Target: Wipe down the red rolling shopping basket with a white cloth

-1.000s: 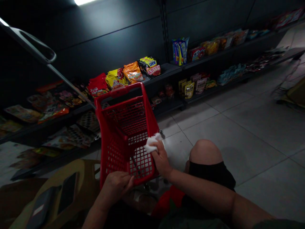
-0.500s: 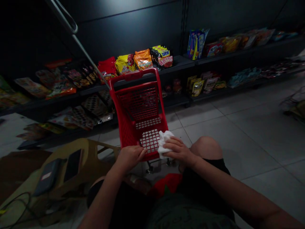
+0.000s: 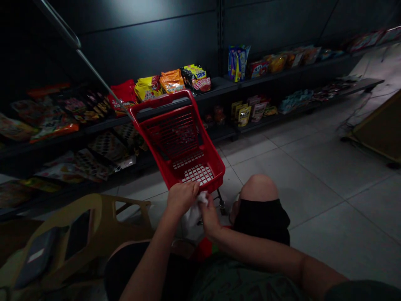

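Note:
A small red shopping cart (image 3: 163,165) with a grid floor stands before my knees, tilted in view. My left hand (image 3: 182,198) is closed on the near rim of its basket, the thumb lying along the top. Just below that rim, my right hand (image 3: 210,215) grips a crumpled white cloth (image 3: 191,215), close beside the left hand. Part of the cloth hangs down between my hands. The right fingertips are partly hidden behind the cloth and the rim.
Behind the cart run dark shelves (image 3: 224,85) with snack bags (image 3: 171,81). At the left, a tan plastic stool (image 3: 106,225) bears a phone (image 3: 79,234) and a dark flat case (image 3: 39,255). A brown panel (image 3: 380,127) stands on the floor at far right.
My right hand has moved left and down with the cloth, from the rim's right side to below the rim beside my left hand. The cart has turned, and the view has shifted right.

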`<state>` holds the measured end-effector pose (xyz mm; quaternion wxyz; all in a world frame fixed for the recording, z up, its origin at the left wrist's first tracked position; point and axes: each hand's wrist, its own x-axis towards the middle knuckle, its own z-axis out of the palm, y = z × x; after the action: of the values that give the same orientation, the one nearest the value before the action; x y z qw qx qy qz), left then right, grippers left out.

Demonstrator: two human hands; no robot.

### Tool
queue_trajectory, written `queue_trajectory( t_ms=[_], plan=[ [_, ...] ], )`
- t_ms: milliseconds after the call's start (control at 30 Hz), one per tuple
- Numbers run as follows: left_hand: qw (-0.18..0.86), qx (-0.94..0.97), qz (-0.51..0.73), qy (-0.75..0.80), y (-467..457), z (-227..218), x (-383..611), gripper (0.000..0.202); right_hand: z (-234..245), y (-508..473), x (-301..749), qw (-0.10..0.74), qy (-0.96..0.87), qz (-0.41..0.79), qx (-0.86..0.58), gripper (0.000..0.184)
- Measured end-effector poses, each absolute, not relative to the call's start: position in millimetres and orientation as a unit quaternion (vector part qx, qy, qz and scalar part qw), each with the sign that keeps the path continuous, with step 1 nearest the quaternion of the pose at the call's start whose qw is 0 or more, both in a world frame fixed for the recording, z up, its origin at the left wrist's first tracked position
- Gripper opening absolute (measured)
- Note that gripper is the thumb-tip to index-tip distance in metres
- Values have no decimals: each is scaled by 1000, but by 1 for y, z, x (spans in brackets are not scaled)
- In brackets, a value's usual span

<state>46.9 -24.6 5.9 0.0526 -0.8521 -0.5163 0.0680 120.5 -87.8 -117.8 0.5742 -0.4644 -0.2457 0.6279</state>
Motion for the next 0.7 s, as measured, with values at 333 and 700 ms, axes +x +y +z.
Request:
queue_trajectory(
  t_ms=[333, 700],
  plan=[
    [45, -848, 83, -521, -20, 10, 63, 35, -114, -32, 221, 681, -42, 545, -488, 45],
    [48, -840, 93, -533, -22, 9, 58, 33, -135, -69, 107, 575, -62, 692, -432, 39]
  ],
)
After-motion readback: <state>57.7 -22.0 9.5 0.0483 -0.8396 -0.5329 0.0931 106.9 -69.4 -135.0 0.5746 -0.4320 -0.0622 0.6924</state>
